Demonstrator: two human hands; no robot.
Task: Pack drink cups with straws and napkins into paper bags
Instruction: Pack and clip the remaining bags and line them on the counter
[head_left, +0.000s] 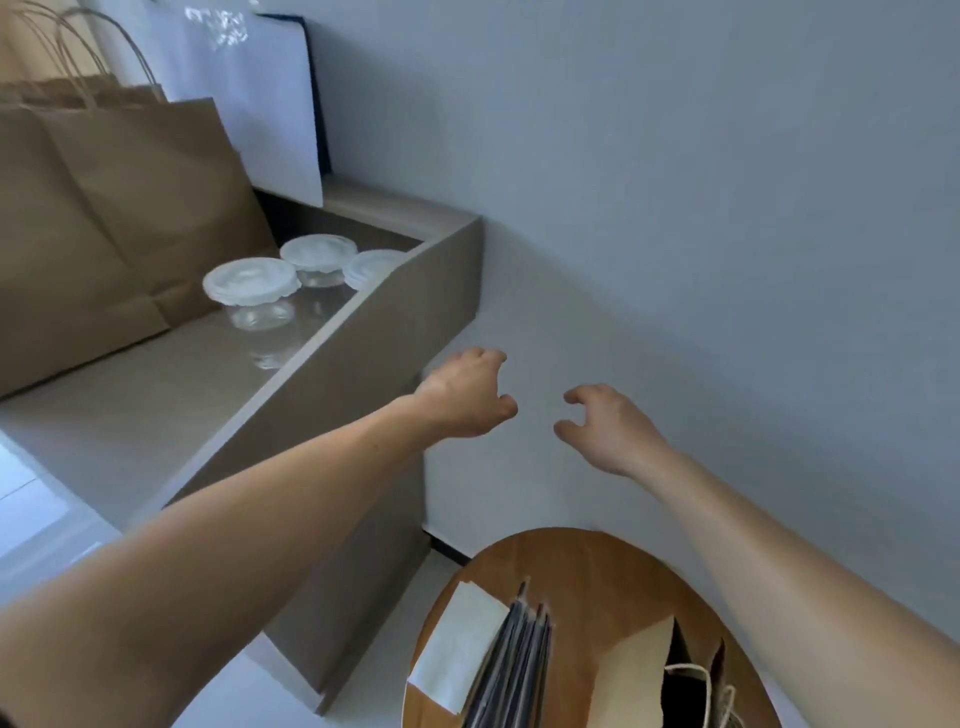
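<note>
Three clear cups (252, 283) with white lids stand close together on the grey tabletop (130, 405), near its far right corner and just inside the raised side panel; the two nearer the front are fully in view and the third is partly cut off by that panel. Just to their left, large brown paper bags (130, 208) with twisted handles stand upright on the same tabletop, and a white bag (249, 88) leans behind them against the wall (675, 208). Lower right, a round wooden tabletop (597, 571) carries a stack of white napkins (457, 644), a bundle of dark straws (519, 665) lying beside and partly over it, and a small paper bag (639, 654) with its mouth open and a pale cord handle showing. Both bare arms reach forward above this round tabletop, well apart from the cups. The left hand (467, 395) hangs in the air just past the outer corner of the grey side panel, and the right hand (608, 426) hangs a little lower beside it, with a gap between the two. The grip of each hand is loose: fingers and thumb curve inward a little but stay apart, and neither touches nor holds anything
</note>
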